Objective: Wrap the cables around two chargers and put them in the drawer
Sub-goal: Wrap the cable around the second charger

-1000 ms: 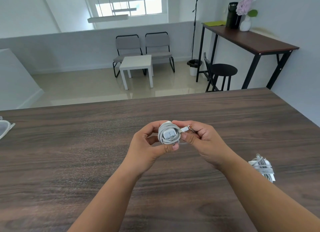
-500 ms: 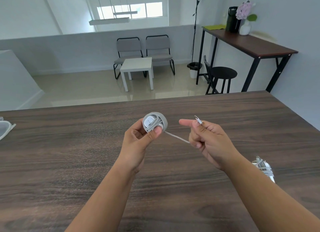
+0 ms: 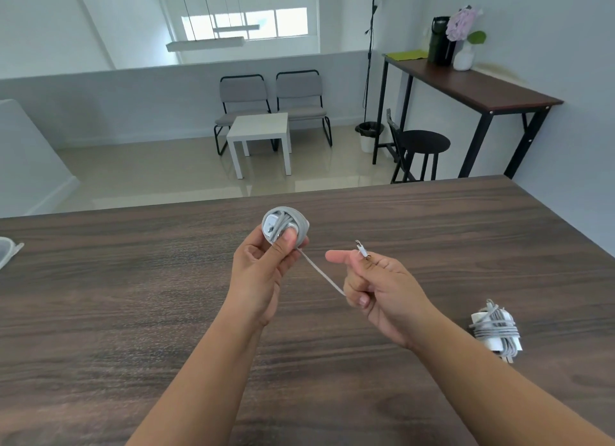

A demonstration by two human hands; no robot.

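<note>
Charger [image 3: 284,226], mostly wrapped, is pinched in the left hand [image 3: 263,272] above the table [image 3: 133,295]; right hand [image 3: 379,289] pinches its cable [image 3: 321,274] end. Second wrapped charger [image 3: 496,330] lies near the right edge.

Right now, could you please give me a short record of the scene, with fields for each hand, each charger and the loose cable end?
left hand: holds the charger in hand above the table, thumb pressed on the coils
right hand: pinches the loose cable end, connector sticking up past the fingers
charger in hand: mostly wrapped, a short tail still unwound
second charger: fully wrapped, lying on the table beside the right forearm
drawer: not in view
</note>
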